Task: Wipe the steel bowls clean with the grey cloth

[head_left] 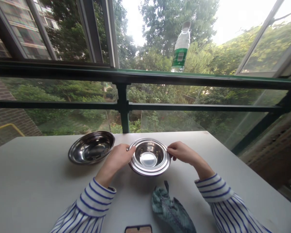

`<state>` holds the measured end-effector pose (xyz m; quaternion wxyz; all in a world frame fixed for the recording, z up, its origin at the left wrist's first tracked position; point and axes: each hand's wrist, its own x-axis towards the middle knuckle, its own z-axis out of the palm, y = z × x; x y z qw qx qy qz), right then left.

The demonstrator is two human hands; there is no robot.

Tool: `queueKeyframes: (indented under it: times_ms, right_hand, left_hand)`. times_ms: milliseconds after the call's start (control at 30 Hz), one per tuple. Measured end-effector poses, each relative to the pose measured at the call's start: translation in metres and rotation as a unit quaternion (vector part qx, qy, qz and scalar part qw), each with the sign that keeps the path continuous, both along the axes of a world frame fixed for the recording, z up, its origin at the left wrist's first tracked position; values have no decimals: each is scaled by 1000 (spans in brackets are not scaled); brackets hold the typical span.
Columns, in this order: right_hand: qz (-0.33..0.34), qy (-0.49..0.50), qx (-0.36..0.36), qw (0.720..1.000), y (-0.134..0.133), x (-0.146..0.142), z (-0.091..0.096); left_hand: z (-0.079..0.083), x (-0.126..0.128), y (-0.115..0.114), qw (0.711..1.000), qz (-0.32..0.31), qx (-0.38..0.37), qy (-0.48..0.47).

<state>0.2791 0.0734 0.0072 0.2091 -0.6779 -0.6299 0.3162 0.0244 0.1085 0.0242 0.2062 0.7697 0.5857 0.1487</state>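
Observation:
Shiny steel bowls (149, 170), seemingly nested with their rims close together, stand upright on the white table in the middle of the view. My left hand (121, 156) pinches the left rim between thumb and fingers. On the opposite side, my right hand (180, 152) grips the right rim, its fingertips partly tucked out of sight. The inside of the top bowl shows nothing in it. To the left of my left hand sits a separate, larger steel bowl (92, 147). A crumpled teal cloth (171, 207) lies in front of the nested bowls.
A phone (138, 229) lies at the table's (38, 187) near edge, cut off by the frame. Behind the table runs a dark green railing (145, 77) with glass panels. A plastic bottle with a green label (180, 55) stands on its top rail.

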Motion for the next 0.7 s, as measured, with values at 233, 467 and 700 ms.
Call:
queueKeyframes:
  times_ms: [233, 467, 700]
  right_hand:
    - [7, -20, 8, 1000, -1, -3, 2]
    - [4, -32, 13, 999, -2, -4, 4]
    - [-11, -38, 10, 999, -2, -4, 4]
  left_hand:
    - [1, 1, -1, 999, 2, 14, 29]
    - [1, 2, -2, 998, -6, 22, 51]
    - [1, 3, -2, 998, -11, 27, 59]
